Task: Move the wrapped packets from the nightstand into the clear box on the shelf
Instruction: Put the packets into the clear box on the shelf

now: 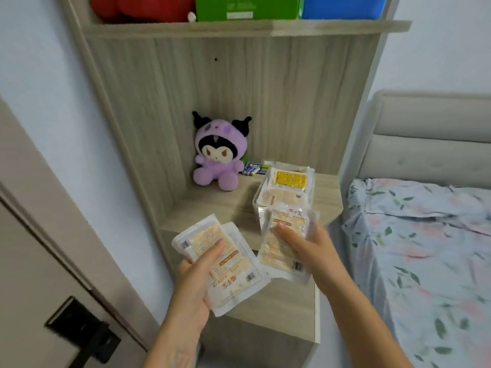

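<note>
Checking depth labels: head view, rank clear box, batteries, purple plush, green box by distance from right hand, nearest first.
From the right hand:
1. Clear box, just beyond its fingertips on the shelf.
2. Batteries, behind the box, toward the back panel.
3. Purple plush, back left corner.
4. Green box, on the top shelf.

Readable print: packets only.
Packet in the left hand [228,272], lower centre: "暖手宝", upside down, beside a barcode. Packet in the right hand [285,235]: "暖手宝" at its top edge; smaller print illegible.

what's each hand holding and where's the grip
Left hand grips stacked wrapped packets along their left edge, thumb on top. Right hand holds another packet by its right side.
</note>
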Demonstrator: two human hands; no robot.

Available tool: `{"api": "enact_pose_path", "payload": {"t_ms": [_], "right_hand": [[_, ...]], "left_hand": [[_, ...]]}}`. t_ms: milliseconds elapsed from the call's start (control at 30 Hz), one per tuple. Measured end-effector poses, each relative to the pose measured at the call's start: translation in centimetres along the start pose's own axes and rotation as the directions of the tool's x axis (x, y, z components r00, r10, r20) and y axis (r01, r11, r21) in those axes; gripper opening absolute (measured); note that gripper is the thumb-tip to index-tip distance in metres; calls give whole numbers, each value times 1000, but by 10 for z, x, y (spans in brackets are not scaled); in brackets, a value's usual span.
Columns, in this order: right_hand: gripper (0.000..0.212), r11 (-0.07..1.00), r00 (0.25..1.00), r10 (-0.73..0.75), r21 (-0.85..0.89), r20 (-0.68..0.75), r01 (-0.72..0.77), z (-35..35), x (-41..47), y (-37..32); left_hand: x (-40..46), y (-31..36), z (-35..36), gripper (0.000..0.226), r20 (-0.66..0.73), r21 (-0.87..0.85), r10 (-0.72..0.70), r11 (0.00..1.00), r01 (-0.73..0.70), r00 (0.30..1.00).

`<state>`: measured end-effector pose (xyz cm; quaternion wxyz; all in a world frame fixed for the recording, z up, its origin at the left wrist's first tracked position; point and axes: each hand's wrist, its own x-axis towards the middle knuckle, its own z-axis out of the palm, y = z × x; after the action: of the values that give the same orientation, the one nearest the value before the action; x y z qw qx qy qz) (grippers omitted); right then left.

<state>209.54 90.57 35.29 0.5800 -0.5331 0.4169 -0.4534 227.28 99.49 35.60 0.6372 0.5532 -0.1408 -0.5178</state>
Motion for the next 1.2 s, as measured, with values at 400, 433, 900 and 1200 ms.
{"api": "enact_pose_path", "payload": {"t_ms": [400,433,900,1200], "right_hand": [[32,945,950,-32,-299,310,129,-118,227,-60],[35,903,930,-11,-395,367,167,-119,245,-67],[92,340,717,427,-833,551,437,-68,326,-40],[78,300,759,211,-780,616,549,-75,313,-32]], "left_hand": [[111,-25,142,36,-109,34,159,987,-156,981],[119,-27,151,45,-141,68,204,978,-196,969],[136,-26,168,68,-21,864,449,457,-209,893],[152,-2,150,80,313,930,210,129,-343,926]]}}
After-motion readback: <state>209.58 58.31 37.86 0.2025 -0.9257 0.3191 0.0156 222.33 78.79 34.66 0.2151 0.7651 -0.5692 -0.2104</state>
